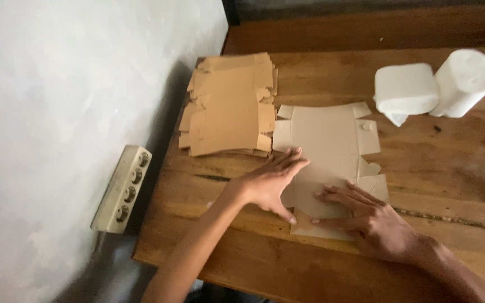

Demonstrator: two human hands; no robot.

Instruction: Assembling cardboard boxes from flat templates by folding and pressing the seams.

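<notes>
A flat, pale cardboard box blank lies unfolded on the wooden table, its flaps and tabs spread out. My left hand rests palm down on the blank's near left part, fingers spread. My right hand presses flat on the blank's near edge, fingers pointing left along a fold. Neither hand grips anything. To the left of the blank lies a stack of brown flat box blanks.
Two white paper rolls stand at the back right of the table. A white multi-socket power strip is fixed on the grey wall at the left. The table's left edge runs close to that wall.
</notes>
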